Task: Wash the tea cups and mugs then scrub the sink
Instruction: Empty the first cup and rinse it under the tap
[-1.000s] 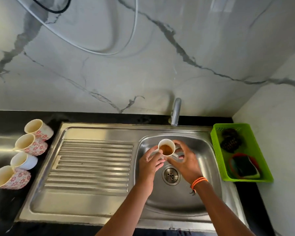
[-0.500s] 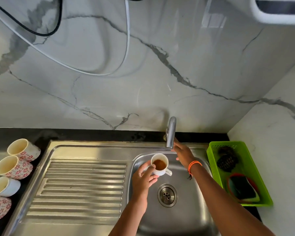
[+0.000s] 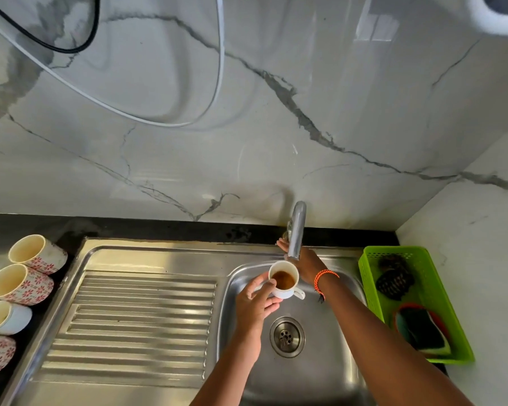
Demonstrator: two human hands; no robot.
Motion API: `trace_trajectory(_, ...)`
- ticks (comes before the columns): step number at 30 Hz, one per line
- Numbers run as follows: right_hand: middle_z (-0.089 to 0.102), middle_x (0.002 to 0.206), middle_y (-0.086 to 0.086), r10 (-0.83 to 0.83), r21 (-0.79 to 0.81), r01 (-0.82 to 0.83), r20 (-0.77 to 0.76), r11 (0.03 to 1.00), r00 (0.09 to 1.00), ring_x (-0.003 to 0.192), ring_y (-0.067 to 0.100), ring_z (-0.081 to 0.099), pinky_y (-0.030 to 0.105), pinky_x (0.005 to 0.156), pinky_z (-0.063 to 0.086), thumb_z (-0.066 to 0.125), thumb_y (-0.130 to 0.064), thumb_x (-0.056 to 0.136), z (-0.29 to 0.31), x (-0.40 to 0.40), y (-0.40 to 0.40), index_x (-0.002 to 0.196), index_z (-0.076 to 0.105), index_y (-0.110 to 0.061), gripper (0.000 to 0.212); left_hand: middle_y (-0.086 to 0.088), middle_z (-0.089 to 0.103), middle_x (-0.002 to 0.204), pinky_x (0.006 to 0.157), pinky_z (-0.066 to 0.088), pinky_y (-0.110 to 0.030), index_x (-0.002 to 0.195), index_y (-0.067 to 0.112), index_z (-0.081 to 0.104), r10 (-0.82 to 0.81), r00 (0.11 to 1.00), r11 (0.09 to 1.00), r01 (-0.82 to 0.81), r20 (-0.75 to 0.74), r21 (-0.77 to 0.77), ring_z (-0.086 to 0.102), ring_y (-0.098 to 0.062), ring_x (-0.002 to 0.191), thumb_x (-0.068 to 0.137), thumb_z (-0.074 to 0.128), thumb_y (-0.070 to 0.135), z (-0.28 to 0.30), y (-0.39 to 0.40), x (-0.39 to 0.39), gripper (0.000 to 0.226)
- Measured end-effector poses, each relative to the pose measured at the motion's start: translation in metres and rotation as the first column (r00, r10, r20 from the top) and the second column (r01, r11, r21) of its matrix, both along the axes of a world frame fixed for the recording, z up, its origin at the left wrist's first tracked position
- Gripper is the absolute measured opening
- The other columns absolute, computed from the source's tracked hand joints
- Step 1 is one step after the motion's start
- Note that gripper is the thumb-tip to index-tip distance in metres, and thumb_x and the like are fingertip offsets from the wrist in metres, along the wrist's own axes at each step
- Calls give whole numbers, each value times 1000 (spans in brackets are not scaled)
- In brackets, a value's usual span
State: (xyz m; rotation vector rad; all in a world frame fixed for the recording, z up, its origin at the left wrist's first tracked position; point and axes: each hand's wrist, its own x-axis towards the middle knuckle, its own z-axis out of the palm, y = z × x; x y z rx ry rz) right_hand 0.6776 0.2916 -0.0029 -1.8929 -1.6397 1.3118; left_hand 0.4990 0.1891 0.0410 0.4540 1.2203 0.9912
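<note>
The left hand grips a white cup under the tap. The right hand reaches behind the tap at 12 o'clock, its fingers hidden, grip unclear

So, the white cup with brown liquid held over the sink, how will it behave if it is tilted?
The white cup, gripped by the left hand, would probably spill its brown liquid. It looks like ceramic, so likely rigid, breakable, perhaps slippery once wet.
</note>
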Motion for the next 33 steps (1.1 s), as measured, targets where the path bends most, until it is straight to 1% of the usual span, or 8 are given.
trace_trajectory(4, 70, 132, 11, -63, 7, 65, -166, 998, 984, 122, 28, 65, 40, 106, 50, 64, -24, 103, 5, 1, -12, 140, 63, -24, 37, -9, 83, 100, 92, 62, -44, 121, 20, 71, -12, 1000, 1000, 12, -1, -6, 80, -30, 96, 91, 82, 24, -1, 3, 8, 32)
trace_trajectory(7, 77, 110, 15, -267, -6, 279, -313, 960, 912, 102, 29, 71, 31, 80, 57, 58, -20, 106, 18, 4, -27, 120, 75, -19, 22, -13, 81, 105, 92, 63, -42, 117, 23, 70, -25, 1000, 1000, 25, -15, -9, 80, -30, 97, 97, 75, 15, -1, 8, 12, 22)
trace_trajectory(10, 80, 108, 7, -466, -166, 439, -408, 883, 785, 99, 24, 75, 35, 77, 61, 44, -40, 111, 33, 3, -47, 113, 75, -27, 34, -13, 80, 108, 88, 63, -37, 115, 26, 69, -40, 999, 999, 40, -2, -10, 80, -28, 98, 98, 74, 16, 2, 12, 16, 20)
trace_trajectory(14, 79, 107, 0, -531, -205, 491, -377, 847, 759, 99, 19, 74, 31, 65, 61, 34, -50, 111, 46, 7, -73, 118, 73, -29, 44, -11, 80, 109, 84, 63, -33, 114, 28, 67, -53, 998, 998, 53, 16, -34, 80, -23, 95, 98, 74, 16, 4, 17, 27, 21)
trace_trajectory(21, 80, 98, -10, -526, -49, 556, -398, 830, 751, 84, 14, 76, 32, 71, 59, 58, -40, 105, 50, 20, -92, 123, 72, -33, 24, -14, 80, 112, 91, 62, -38, 124, 23, 67, -78, 994, 995, 82, 78, -55, 79, -29, 102, 97, 75, 21, 2, 22, 46, 28)
trace_trajectory(25, 79, 111, -2, -521, 14, 579, -420, 815, 743, 92, 12, 78, 32, 72, 60, 62, -33, 104, 54, 27, -91, 130, 71, -29, 27, -19, 78, 116, 101, 59, -45, 122, 22, 64, -97, 988, 992, 106, 123, -73, 77, -35, 106, 98, 73, 15, 5, 27, 55, 27)
trace_trajectory(29, 75, 124, -11, -503, 63, 585, -441, 809, 744, 109, 7, 72, 34, 76, 62, 63, -29, 104, 56, 32, -86, 129, 72, -37, 28, -28, 73, 124, 109, 53, -51, 127, 6, 57, -77, 979, 992, 95, 190, -87, 72, -40, 116, 97, 69, -2, 3, 38, 58, 33)
trace_trajectory(33, 72, 131, -9, -478, 37, 583, -531, 812, 700, 118, 14, 69, 32, 78, 63, 57, -33, 92, 58, 32, -77, 132, 70, -32, 42, -25, 66, 137, 104, 57, -41, 148, -1, 47, -87, 977, 995, 94, 195, -26, 66, -35, 128, 94, 65, -15, 1, 47, 57, 59)
